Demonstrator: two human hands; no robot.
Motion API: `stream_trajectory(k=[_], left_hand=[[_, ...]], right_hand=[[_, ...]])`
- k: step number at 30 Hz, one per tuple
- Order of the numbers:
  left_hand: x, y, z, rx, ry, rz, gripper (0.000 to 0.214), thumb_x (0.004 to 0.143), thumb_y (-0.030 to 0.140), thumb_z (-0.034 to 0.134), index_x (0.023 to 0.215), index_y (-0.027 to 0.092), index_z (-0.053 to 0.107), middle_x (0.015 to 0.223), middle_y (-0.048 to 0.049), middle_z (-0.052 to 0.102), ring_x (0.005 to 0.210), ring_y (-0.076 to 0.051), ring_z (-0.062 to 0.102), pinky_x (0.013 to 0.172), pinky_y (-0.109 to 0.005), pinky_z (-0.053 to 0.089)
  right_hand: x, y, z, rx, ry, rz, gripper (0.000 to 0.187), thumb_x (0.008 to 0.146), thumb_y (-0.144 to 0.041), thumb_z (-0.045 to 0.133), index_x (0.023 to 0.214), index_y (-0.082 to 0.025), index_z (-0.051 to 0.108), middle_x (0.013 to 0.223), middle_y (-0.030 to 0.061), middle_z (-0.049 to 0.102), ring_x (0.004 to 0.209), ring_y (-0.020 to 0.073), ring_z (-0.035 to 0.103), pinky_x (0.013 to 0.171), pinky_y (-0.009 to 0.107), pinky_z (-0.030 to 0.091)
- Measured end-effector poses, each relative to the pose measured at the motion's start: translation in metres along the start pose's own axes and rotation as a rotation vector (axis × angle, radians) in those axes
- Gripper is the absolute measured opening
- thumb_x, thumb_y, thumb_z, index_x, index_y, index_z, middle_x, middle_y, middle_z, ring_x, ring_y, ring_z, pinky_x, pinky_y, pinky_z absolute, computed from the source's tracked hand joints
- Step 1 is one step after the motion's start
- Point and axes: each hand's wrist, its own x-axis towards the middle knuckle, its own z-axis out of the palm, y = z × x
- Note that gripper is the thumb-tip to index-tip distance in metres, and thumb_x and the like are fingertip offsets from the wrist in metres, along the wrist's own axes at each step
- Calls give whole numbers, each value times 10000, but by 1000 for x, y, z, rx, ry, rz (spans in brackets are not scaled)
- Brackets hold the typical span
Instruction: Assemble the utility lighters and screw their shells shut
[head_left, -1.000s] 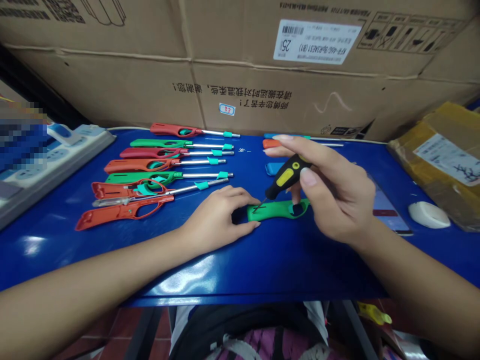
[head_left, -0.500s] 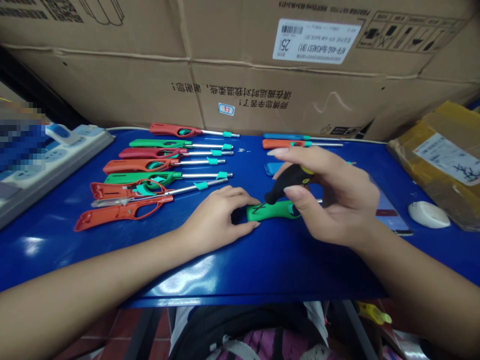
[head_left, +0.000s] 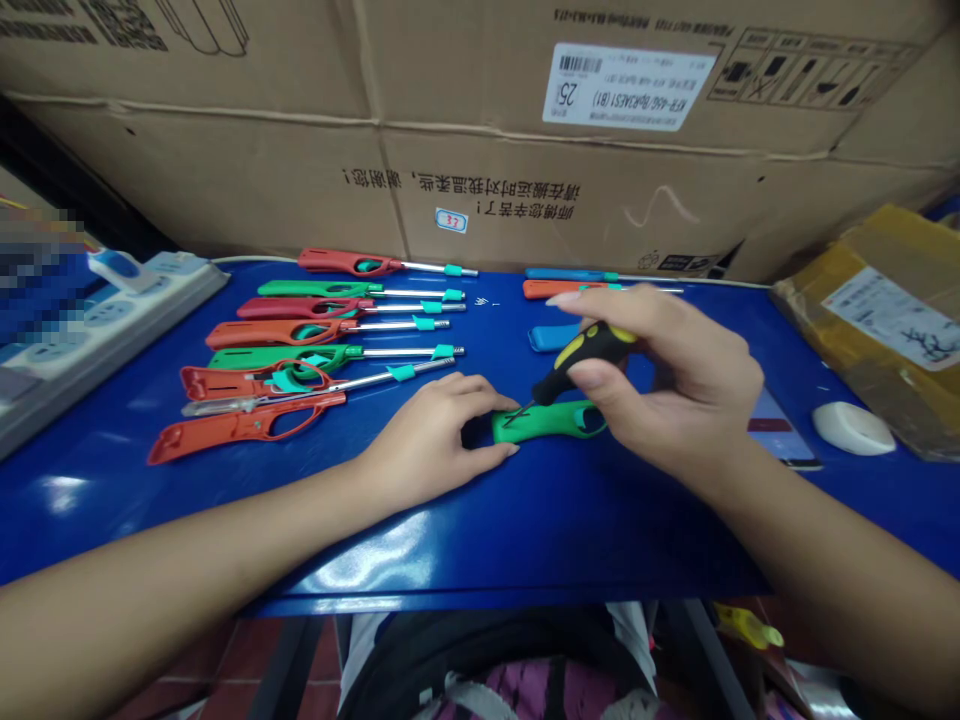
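A green long-necked lighter [head_left: 544,421] lies flat on the blue table in front of me. My left hand [head_left: 435,440] grips its handle end between thumb and fingers. In my right hand [head_left: 667,400] is a black and yellow screwdriver [head_left: 562,375], tilted, its tip down at the slot in the green handle. My right hand covers the front part of this lighter. Just behind the screwdriver sits a blue lighter [head_left: 546,338], partly hidden by my fingers.
Several lighters, such as a red one [head_left: 349,262], lie in a column at left; an orange one [head_left: 247,428] is opened. A power strip [head_left: 112,320] borders them. Tiny white pieces [head_left: 481,301] lie mid-table. At right are a phone [head_left: 780,430], a white mouse [head_left: 853,428] and a taped parcel [head_left: 885,320].
The screwdriver handle has turned in my right fingers, showing more yellow. Its tip stays at the green lighter. My left hand has hardly moved.
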Motion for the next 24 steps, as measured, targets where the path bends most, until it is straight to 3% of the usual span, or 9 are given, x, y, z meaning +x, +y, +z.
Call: stream_trajectory(k=[4,9,11,15,21,24], left_hand=[[0,1,-1,-12,-22,-23,297,859,280,770,1134,186,713,1073,-65,712,1004,-244,658,912,-417,546],[0,1,0,-10,2,-14,284,855,282,773,1116,189,712,1061,-62,713,986,-241,664,894,-413,554],[0,1,0,-6,5,-12,294,857,288,771,1129,192,711,1063,-63,716,984,-240,666,894,-413,556],[1,1,-1,-14,0,-10,283,858,287,772,1118,192,713,1057,-64,719,994,-242,668,905,-417,557],[0,1,0,2,6,-3,296,852,289,778,1123,194,704,1066,-58,713,992,-241,664,895,-411,550],[0,1,-1,-6,-4,-10,279,857,287,772,1113,196,707,1065,-59,713,996,-239,663,902,-406,549]], right_hand=[[0,-1,-3,73,-145,90,412,1037,-284,431,1425,-292,568,1326,56,696,1016,244,729,813,429,645],[-3,-1,3,9,-19,72,303,939,-346,676,1233,-274,686,1182,41,761,787,197,731,614,330,627],[-4,-1,4,7,-19,109,299,967,-338,630,1256,-275,677,1184,43,757,807,200,732,646,340,637],[-5,-1,3,130,-136,144,443,1034,-277,446,1473,-292,503,1326,61,692,913,212,744,750,383,660],[-3,-1,5,60,-22,62,302,885,-298,751,1177,-262,684,1127,29,766,749,162,717,585,287,611],[-4,-2,3,84,-73,106,328,980,-294,601,1306,-264,631,1246,56,728,864,190,738,653,316,634]])
